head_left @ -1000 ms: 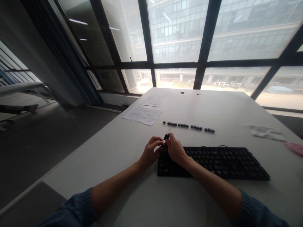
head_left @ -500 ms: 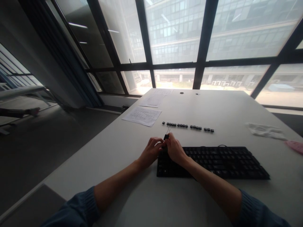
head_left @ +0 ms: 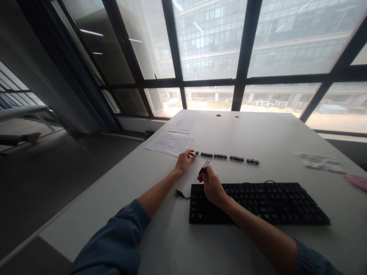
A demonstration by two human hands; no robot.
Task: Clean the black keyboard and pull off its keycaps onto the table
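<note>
A black keyboard point(head_left: 258, 202) lies on the white table, with a row of small black keycaps point(head_left: 220, 156) behind it. My right hand point(head_left: 212, 185) is closed round a small black tool with thin wire prongs point(head_left: 203, 170), above the keyboard's back left corner. My left hand point(head_left: 185, 160) is beside the leftmost keycap point(head_left: 197, 152), its fingers curled towards it. A small dark thing shows at my left fingertips, too small to name.
Printed sheets point(head_left: 169, 143) lie at the table's left edge. A USB plug point(head_left: 179, 193) sits left of the keyboard. White cloth point(head_left: 321, 162) and a pink item point(head_left: 357, 181) lie at the right. Windows stand behind the table point(head_left: 258, 133).
My left hand has left the tool and moved forward to the left end of the keycap row. The tool remains in my right hand, now tilted. The USB plug has come into view.
</note>
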